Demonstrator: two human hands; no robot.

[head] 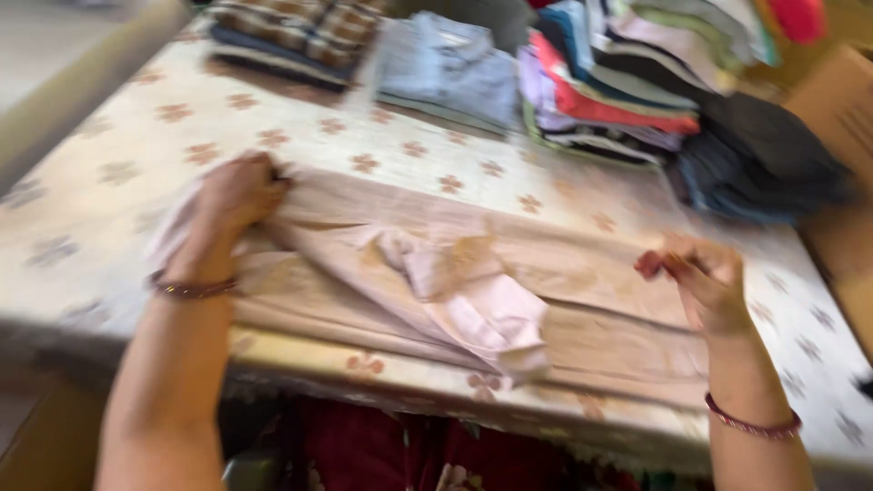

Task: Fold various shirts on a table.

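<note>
A pale beige garment [427, 273] lies spread across the near part of a table covered in a cream cloth with a brown flower pattern [182, 118]. My left hand [238, 195] is closed on the garment's left end, bunching the fabric. My right hand [700, 277] sits at the garment's right end with its fingers curled; the blur hides whether it pinches the cloth. A lighter pinkish fold [482, 314] of the garment lies crumpled in the middle near the front edge. Both wrists wear thin bangles.
Stacks of folded clothes line the table's far side: checked ones [291, 32], a light blue shirt [450, 68], a mixed coloured pile [618, 82] and dark garments [764, 159]. A brown cardboard box [841, 109] stands at the right. Red fabric [382, 450] shows below the front edge.
</note>
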